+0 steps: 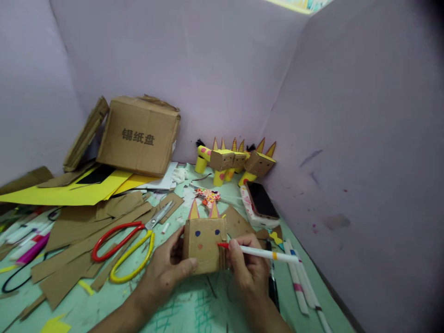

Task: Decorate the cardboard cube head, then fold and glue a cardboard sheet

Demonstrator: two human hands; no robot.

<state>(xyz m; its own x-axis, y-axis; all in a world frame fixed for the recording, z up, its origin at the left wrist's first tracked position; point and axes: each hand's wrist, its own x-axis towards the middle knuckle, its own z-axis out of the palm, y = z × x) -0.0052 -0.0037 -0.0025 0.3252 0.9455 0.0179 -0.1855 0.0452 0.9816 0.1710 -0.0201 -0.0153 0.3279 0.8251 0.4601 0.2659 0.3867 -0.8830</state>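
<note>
My left hand [169, 268] grips a small cardboard box head [207, 256] by its left side, the thumb lying across its lower front. Two yellow pointed ears with pink edges rise from its top, and its front bears two dark blue eyes and a reddish spot. Pinched in my right hand [248, 261] is a white marker [267, 253] with a red tip. That tip is at the right part of the box face, below the right eye; whether it touches, I cannot tell.
Large scissors [133, 245] with red and yellow handles lie on cardboard scraps [69, 268] at left. A cardboard box [138, 138] stands behind. Finished-looking yellow cardboard animals [222, 159] line the back wall. A phone [261, 200] and several markers [298, 282] are at right.
</note>
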